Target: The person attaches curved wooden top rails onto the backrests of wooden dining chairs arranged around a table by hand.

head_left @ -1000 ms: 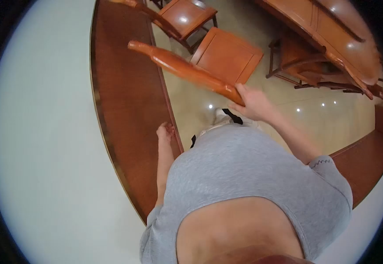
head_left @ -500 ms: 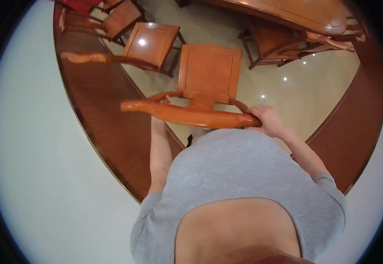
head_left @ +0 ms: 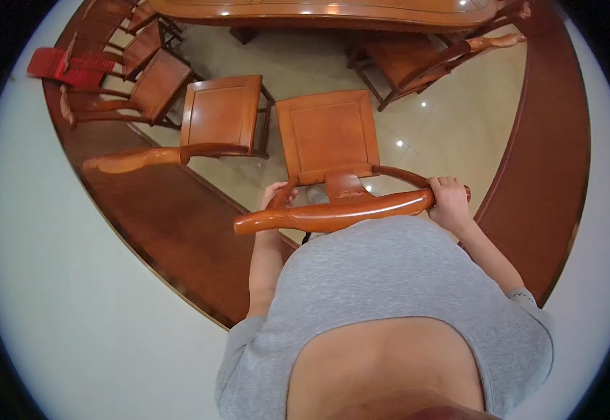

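Note:
A polished reddish-brown wooden chair [head_left: 329, 136] stands in front of me with its backrest toward my body and its seat pointing away. My left hand [head_left: 279, 195] grips the chair's left side post below the top rail [head_left: 333, 214], with fingers curled around it and partly hidden. At the other end, my right hand [head_left: 449, 199] is wrapped over the right end of that top rail. The chair's legs are hidden under its seat.
A large wooden table [head_left: 333, 15] spans the far side. A similar chair [head_left: 221, 112] stands close on the left, with several more beyond it and a red plastic object [head_left: 74, 68]. Another chair [head_left: 406, 63] is at the right. Dark wood panelling [head_left: 543, 140] borders both sides.
The held chair has shifted right and turned slightly, its top rail now tilting up to the right. My hands moved with it. The view has tilted, showing more of the table and left chairs.

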The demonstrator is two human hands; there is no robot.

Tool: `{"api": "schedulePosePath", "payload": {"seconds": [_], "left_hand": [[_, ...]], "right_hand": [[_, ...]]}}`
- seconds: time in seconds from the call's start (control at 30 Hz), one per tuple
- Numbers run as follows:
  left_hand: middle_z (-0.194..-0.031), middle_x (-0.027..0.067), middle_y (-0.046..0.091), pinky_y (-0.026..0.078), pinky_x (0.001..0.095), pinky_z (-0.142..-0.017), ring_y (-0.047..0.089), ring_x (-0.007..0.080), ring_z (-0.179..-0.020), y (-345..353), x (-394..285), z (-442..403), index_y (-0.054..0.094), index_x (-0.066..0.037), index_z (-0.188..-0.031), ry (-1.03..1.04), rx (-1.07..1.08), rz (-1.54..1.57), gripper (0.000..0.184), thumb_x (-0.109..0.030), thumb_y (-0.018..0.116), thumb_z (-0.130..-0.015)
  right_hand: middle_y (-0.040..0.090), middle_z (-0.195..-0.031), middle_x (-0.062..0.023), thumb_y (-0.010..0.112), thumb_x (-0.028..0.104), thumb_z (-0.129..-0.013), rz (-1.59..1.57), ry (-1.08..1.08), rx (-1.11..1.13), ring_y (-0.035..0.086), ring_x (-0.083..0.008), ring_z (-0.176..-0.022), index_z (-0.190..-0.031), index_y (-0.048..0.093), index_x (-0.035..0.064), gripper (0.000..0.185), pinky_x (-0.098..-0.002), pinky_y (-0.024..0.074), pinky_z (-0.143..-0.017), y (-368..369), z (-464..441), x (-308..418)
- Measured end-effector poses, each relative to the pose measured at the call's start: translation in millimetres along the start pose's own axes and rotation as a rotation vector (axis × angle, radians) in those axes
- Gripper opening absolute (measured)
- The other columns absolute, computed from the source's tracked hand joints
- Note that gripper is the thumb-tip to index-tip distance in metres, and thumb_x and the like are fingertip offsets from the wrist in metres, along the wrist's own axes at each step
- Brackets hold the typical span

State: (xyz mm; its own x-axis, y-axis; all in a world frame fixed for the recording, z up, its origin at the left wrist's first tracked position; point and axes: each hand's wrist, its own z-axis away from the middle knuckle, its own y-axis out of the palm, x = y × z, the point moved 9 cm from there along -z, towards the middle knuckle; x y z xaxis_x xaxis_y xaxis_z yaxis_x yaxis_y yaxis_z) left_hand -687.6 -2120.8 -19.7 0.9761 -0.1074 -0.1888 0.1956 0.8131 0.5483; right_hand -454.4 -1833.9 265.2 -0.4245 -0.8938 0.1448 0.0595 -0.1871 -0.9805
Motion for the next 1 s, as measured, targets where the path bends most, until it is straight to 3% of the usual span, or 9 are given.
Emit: {"api": "schedulePosePath", "payload": {"seconds": [0.1,0.23,0.37,0.47,0.63,0.7,0.8,0.9,1.0], "left_hand": [[-0.076,0.0124,0.063,0.051,0.0201,-0.050,0.060,0.0150,-0.059,11.0,-7.9,9.4,0.053,-0.001,-0.087,0.069,-0.073,0.090,0.016,-0.015,0.058,-0.081],[-0.075,0.0116,0.056,0.050,0.0206,-0.051,0.057,0.0155,-0.061,-6.2,3.3,-15.7,0.046,0.000,-0.084,0.024,0.027,0.339,0.016,-0.010,0.058,-0.082],[-0.076,0.0106,0.055,0.051,0.0226,-0.053,0.057,0.0157,-0.062,-4.6,7.2,-17.3,0.045,0.001,-0.088,-0.133,0.070,0.375,0.019,-0.012,0.058,-0.083],[-0.074,0.0103,0.056,0.051,0.0235,-0.053,0.057,0.0155,-0.061,-10.0,1.0,-21.4,0.046,0.000,-0.086,-0.035,0.058,0.341,0.018,-0.014,0.058,-0.083],[-0.069,0.0093,0.058,0.052,0.0244,-0.055,0.059,0.0166,-0.060,-8.0,3.2,-21.7,0.050,-0.001,-0.083,-0.100,0.108,0.304,0.016,-0.016,0.057,-0.083],[-0.071,0.0102,0.059,0.053,0.0257,-0.057,0.060,0.0181,-0.062,4.0,5.3,-20.5,0.051,0.000,-0.085,-0.193,0.262,0.331,0.018,-0.018,0.056,-0.083],[-0.071,0.0106,0.060,0.053,0.0276,-0.060,0.060,0.0194,-0.062,0.3,8.2,-32.3,0.053,0.000,-0.083,-0.277,0.289,0.296,0.019,-0.019,0.056,-0.084],[-0.084,0.0165,0.064,0.051,0.0376,-0.070,0.062,0.0247,-0.074,-21.6,-3.4,-67.2,0.057,0.003,-0.085,-0.199,0.444,0.208,0.032,-0.028,0.051,-0.087],[-0.082,0.0156,0.067,0.052,0.0402,-0.069,0.065,0.0266,-0.074,-10.6,-17.8,-71.9,0.062,0.000,-0.084,-0.115,0.631,-0.006,0.031,-0.030,0.053,-0.088]], "right_hand": [[0.058,-0.078,-0.0145,0.064,0.005,-0.057,-0.029,0.009,-0.077,0.057,-0.0321,-0.080,-0.085,0.054,0.0032,0.030,-0.0406,0.0419,-0.074,-6.2,6.0,0.4],[0.058,-0.078,-0.0150,0.062,0.004,-0.055,-0.036,0.075,-0.091,0.056,-0.0330,-0.079,-0.083,0.053,0.0029,0.029,-0.0406,0.0417,-0.074,-9.9,9.0,0.7],[0.057,-0.076,-0.0155,0.060,0.005,-0.056,-0.020,0.091,-0.109,0.056,-0.0336,-0.078,-0.081,0.053,0.0026,0.026,-0.0407,0.0421,-0.074,-5.0,6.7,5.9],[0.058,-0.076,-0.0157,0.059,0.005,-0.056,-0.003,0.087,-0.104,0.056,-0.0339,-0.078,-0.081,0.053,0.0025,0.026,-0.0408,0.0424,-0.074,-9.3,4.3,10.0],[0.059,-0.075,-0.0149,0.059,0.005,-0.056,-0.026,0.087,-0.111,0.057,-0.0334,-0.078,-0.081,0.056,0.0033,0.025,-0.0404,0.0427,-0.074,-10.8,4.4,8.9],[0.059,-0.075,-0.0141,0.058,0.005,-0.056,-0.048,0.126,-0.136,0.057,-0.0327,-0.078,-0.081,0.058,0.0043,0.025,-0.0401,0.0425,-0.075,-12.6,4.8,6.0],[0.059,-0.074,-0.0138,0.058,0.004,-0.055,-0.048,0.143,-0.142,0.057,-0.0322,-0.078,-0.082,0.059,0.0045,0.027,-0.0400,0.0424,-0.075,-7.2,7.0,0.7],[0.058,-0.074,-0.0129,0.058,0.005,-0.054,-0.038,0.155,-0.142,0.057,-0.0316,-0.078,-0.083,0.060,0.0053,0.029,-0.0397,0.0423,-0.075,-8.0,6.0,-1.2],[0.057,-0.076,-0.0121,0.059,0.007,-0.054,-0.003,0.137,-0.165,0.057,-0.0315,-0.077,-0.086,0.062,0.0067,0.032,-0.0393,0.0427,-0.074,-3.7,1.6,-3.2]]}}
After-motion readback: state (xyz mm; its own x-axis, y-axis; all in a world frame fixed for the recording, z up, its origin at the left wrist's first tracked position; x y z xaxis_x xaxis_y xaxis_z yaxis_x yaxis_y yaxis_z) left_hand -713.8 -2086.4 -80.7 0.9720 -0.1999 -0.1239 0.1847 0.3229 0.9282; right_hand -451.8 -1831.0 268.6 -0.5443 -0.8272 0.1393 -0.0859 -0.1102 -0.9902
